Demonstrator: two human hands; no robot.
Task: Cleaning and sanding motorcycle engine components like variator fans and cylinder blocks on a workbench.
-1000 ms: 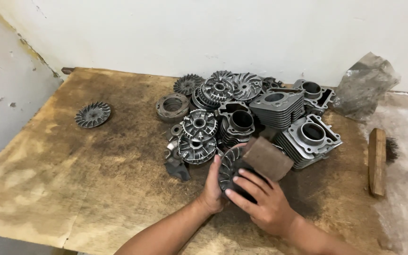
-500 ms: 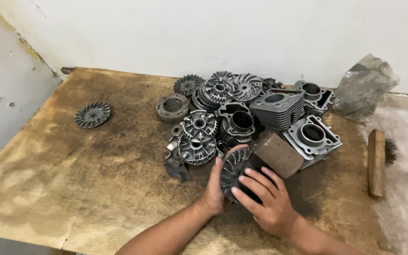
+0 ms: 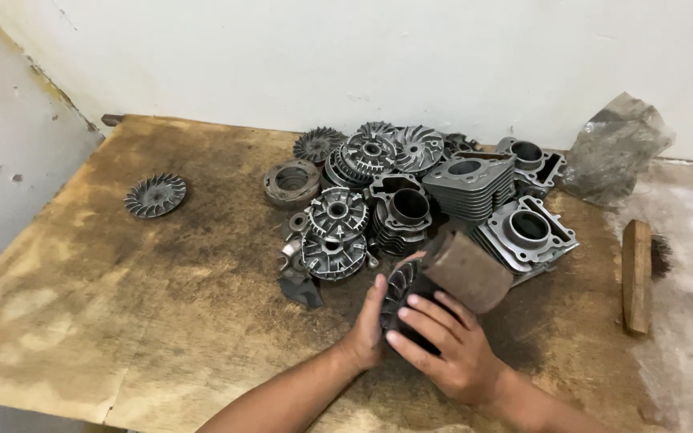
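Two bare forearms come in from the bottom edge, with no sleeve, glove, watch or band on either as far as the frame shows. The left hand [image 3: 368, 333] shows its thumb and wrist, with no ring. The right hand [image 3: 451, 346] shows its back and four fingers [image 3: 423, 321], with short, pale, unpainted nails and no ring.

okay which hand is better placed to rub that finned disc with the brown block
Right, probably. The right hand lies across the disc with the block just past its fingertips, seemingly gripped. The left hand only steadies the disc's left edge.
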